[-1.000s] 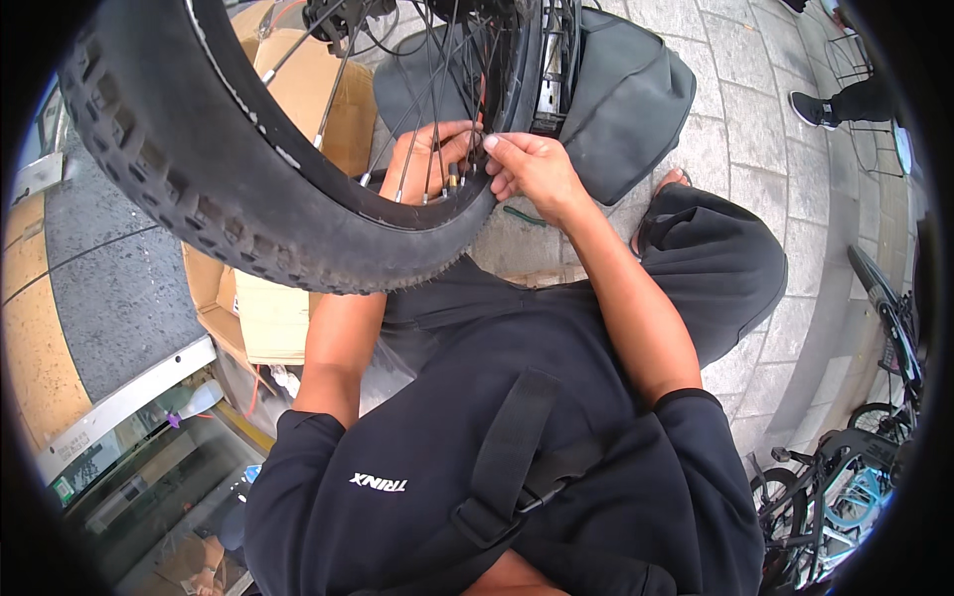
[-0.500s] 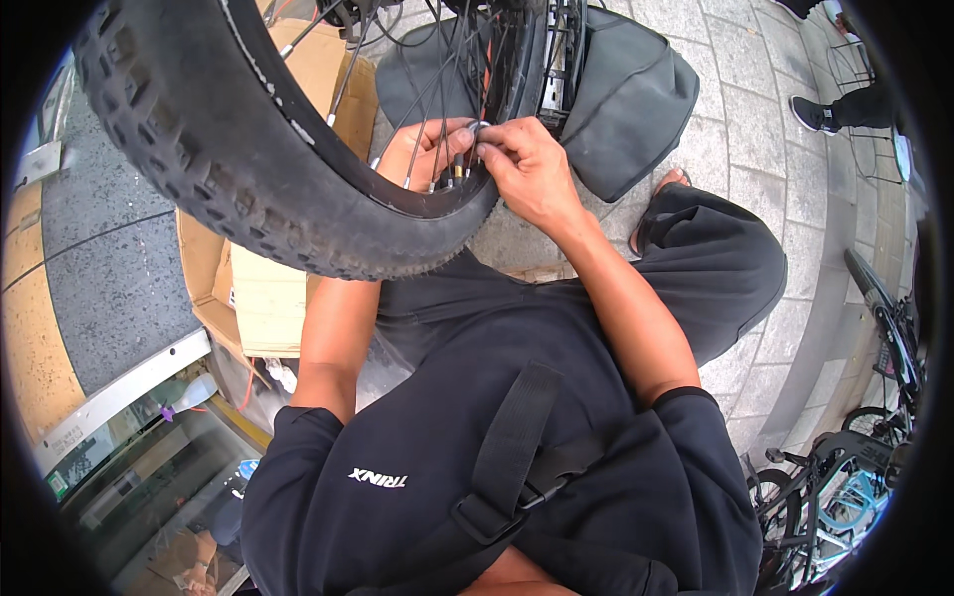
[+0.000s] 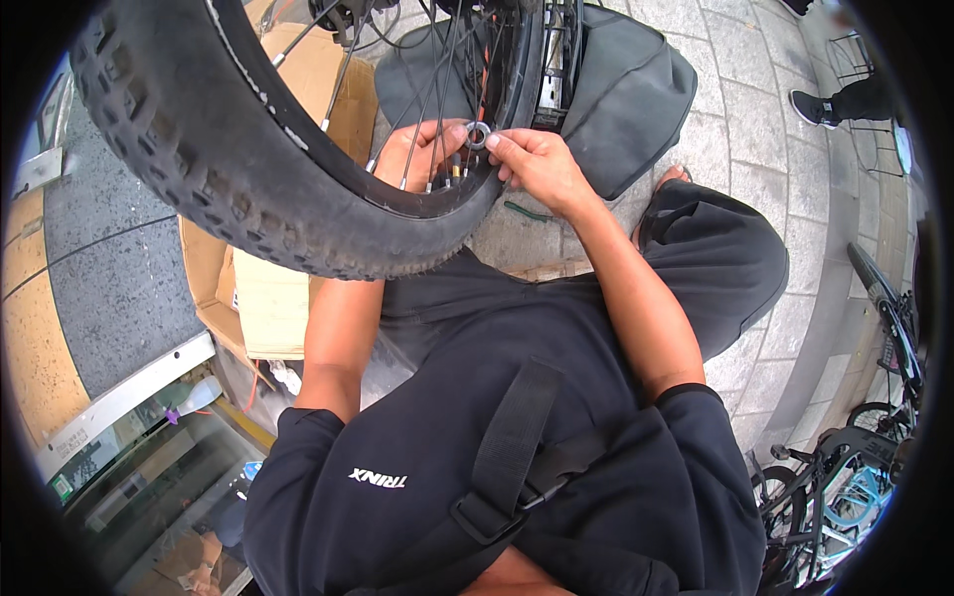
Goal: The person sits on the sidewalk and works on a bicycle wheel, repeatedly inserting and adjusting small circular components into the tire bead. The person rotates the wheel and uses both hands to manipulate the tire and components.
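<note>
A wheel with a knobbly black tire [image 3: 328, 233] stands before me, its thin metal spokes [image 3: 425, 109] running up from the black rim [image 3: 422, 204]. Between the spokes, close to the rim, is a small silver round spoke wrench [image 3: 478, 135]. My left hand [image 3: 422, 154] reaches in behind the spokes and pinches the wrench's left side; some of its fingers are hidden by spokes and rim. From the right, my right hand [image 3: 542, 167] holds the wrench's other edge between thumb and curled fingers. A valve stem [image 3: 457, 171] pokes up from the rim below it.
Dark grey bags [image 3: 631, 99] lie on the paving behind the wheel. Left are cardboard boxes [image 3: 273, 308] and a glass-topped case [image 3: 149, 477]. A green strip [image 3: 530, 212] lies below my right hand. Bicycles [image 3: 840, 487] stand at right; another person's shoe [image 3: 813, 109] shows farther back.
My right fingers have opened outward slightly, and the round wrench between the hands has come into plain view. The wheel has shifted very slightly. The green strip now shows.
</note>
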The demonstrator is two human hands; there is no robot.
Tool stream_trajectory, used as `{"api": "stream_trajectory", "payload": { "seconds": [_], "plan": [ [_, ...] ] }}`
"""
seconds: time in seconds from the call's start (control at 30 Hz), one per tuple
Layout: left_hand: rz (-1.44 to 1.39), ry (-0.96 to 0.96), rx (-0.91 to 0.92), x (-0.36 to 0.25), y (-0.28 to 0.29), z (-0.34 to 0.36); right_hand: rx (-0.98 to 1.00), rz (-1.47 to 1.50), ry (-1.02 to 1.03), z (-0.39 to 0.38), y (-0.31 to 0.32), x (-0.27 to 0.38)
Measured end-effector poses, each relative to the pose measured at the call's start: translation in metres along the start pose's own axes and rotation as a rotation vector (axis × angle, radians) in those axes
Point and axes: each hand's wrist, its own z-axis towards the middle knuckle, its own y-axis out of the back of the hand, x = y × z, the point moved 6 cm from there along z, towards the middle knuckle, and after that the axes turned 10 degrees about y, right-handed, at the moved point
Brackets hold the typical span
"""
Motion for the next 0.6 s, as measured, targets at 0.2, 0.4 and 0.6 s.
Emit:
{"api": "stream_trajectory", "payload": {
  "seconds": [0.2,0.4,0.6],
  "plan": [
    [0.035,-0.037,-0.052,-0.001,-0.002,0.003,-0.028,0.002,-0.020,-0.004,-0.001,0.008],
    [0.059,-0.100,-0.086,0.010,0.002,0.007,-0.049,-0.083,-0.022,-0.005,-0.001,0.008],
    [-0.004,-0.071,-0.097,-0.004,-0.010,-0.001,-0.027,-0.028,-0.045,-0.001,0.000,0.004]
  ]
}}
